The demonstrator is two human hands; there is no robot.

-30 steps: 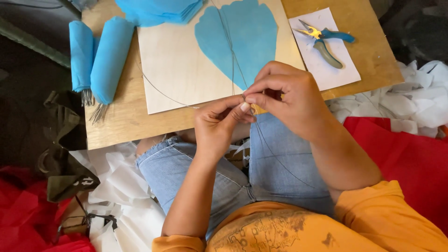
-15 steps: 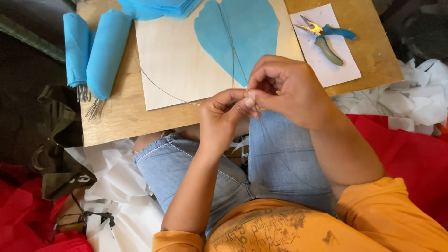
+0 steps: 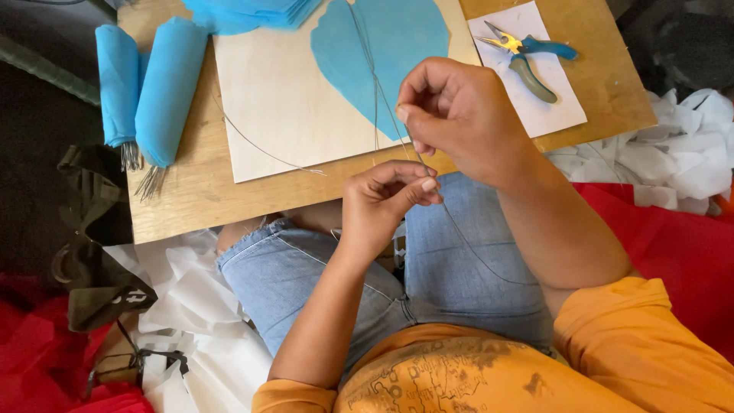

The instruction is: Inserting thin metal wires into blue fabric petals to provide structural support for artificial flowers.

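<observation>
Both hands pinch one thin wire (image 3: 468, 239), right hand (image 3: 459, 122) farther, left hand (image 3: 382, 203) nearer, above the worktop (image 3: 199, 199) edge, pliers (image 3: 527, 60) far right.

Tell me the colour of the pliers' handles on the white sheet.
In the head view, the small pliers have one blue handle and one grey-green handle.

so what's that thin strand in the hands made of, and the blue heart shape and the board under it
Strand: likely fine metal wire; thin, grey, holds its curve. Heart shape: looks like thin matte tissue paper. Board: pale plywood, probably; smooth, faint grain. Both the left hand and right hand pinch the strand.
</observation>
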